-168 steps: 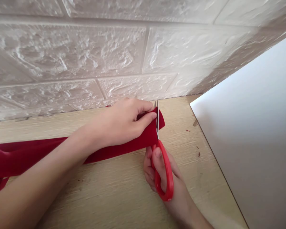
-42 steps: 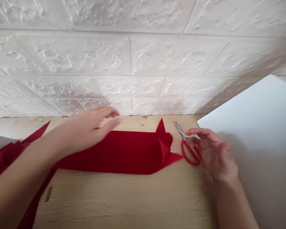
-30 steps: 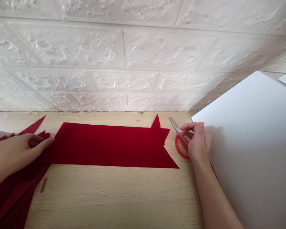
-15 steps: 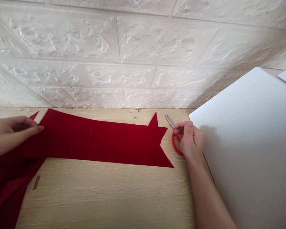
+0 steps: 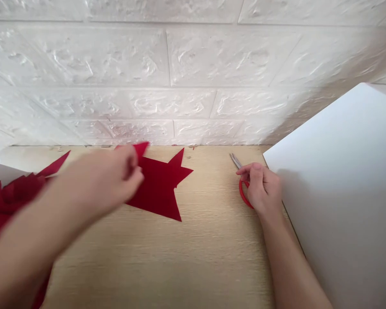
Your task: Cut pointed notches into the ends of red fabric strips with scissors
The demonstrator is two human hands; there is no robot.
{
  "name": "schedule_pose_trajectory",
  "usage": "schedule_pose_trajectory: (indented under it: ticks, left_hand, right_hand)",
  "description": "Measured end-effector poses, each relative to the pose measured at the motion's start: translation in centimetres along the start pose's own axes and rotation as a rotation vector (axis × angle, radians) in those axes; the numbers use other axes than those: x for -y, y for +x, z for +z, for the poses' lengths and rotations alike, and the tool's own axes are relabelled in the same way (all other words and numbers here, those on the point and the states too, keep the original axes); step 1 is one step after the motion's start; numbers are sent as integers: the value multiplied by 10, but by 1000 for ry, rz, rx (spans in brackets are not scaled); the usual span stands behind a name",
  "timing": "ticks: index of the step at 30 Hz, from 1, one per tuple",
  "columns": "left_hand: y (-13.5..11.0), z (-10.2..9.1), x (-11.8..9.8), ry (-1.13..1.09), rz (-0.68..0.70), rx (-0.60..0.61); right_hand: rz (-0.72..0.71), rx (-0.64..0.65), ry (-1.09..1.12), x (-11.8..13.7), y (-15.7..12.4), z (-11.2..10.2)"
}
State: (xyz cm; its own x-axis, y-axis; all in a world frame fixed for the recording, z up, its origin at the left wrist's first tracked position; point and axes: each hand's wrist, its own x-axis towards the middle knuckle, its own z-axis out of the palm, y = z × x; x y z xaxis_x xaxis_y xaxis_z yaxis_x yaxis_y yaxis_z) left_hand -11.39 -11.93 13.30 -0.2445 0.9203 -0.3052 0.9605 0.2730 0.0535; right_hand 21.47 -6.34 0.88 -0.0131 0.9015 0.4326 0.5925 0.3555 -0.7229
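Observation:
My left hand [image 5: 127, 174], slightly blurred, is closed on a dark red cloth strip [image 5: 157, 182] over the table. A pointed red tip shows just beyond its fingers, while the hand and forearm hide the strip's left part. The strip's right end has a V-shaped notch, with another red point sticking up behind it. My right hand [image 5: 265, 184] rests at the right, closed around a pair of scissors [image 5: 244, 195] with red handles. Their metal blades point away toward the wall, and the hand covers part of the handles.
More red cloth [image 5: 0, 206] with pointed ends lies heaped at the left, partly behind my forearm. A large white panel [image 5: 337, 180] stands along the right side. The wooden table [image 5: 167, 266] meets a white brick-patterned wall [image 5: 199, 56] at the back.
My left hand has swept right from the far left, and the strip's notched end now lies farther left. The right hand stays with the scissors; the view has shifted slightly.

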Motion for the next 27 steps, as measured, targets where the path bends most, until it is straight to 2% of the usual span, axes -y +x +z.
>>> schedule_pose_trajectory:
  ticks: [3, 5, 8, 11, 19, 27]
  left_hand:
    - [-7, 25, -57, 80, 57, 159]
    - [-7, 40, -74, -17, 42, 224]
    - [-2, 55, -75, -175, 14, 261]
    - [4, 63, -70, -208, 7, 226]
    - [16, 53, -69, -254, 9, 41]
    - [19, 65, -87, -152, 63, 66]
  right_hand:
    - [-45, 10, -12, 3, 0, 1]
    - [-83, 22, -27, 5, 0, 1]
    - [-113, 32, -47, 7, 0, 2]
    - [-102, 38, -57, 9, -1, 3]
    - [-117, 88, -103, 11, -1, 5]
    - [-114, 100, -118, 10, -1, 5]
